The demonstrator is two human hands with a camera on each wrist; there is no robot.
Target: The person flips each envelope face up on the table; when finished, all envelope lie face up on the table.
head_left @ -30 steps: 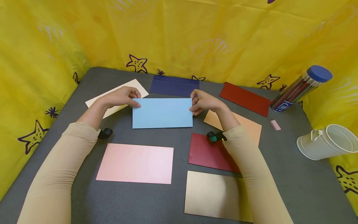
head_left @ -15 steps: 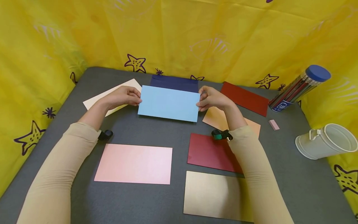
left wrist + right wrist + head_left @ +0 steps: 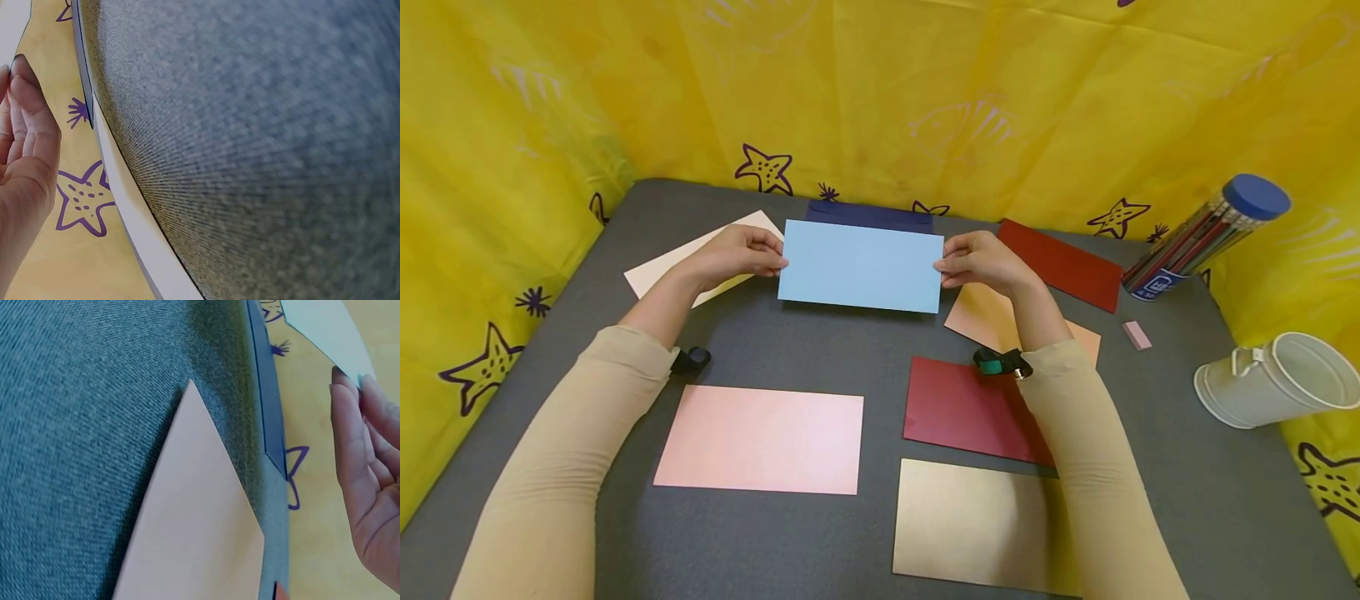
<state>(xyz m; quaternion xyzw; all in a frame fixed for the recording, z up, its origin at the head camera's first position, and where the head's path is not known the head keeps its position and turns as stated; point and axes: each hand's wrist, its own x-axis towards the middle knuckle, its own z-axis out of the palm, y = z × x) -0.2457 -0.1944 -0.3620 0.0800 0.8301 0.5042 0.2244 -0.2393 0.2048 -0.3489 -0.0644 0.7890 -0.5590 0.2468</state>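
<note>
A plain light blue envelope is held up off the table, tilted toward me, between both hands. My left hand pinches its left edge between thumb and fingers. At the opposite edge my right hand does the same. Both wrist views show the hands, left and right, gripping the envelope's ends above the table. Behind it lies a dark blue envelope, its lower part hidden. A cream envelope rests partly under the left forearm, and a peach one under the right.
On the grey table lie pink, maroon, gold and red envelopes. To the right are a small pink eraser, a tube of pencils and a white metal cup. Yellow cloth surrounds the table.
Both hands have carried the light blue envelope away from me and slightly right, lifting it. It now covers more of the dark blue envelope. The other envelopes have stayed put.
</note>
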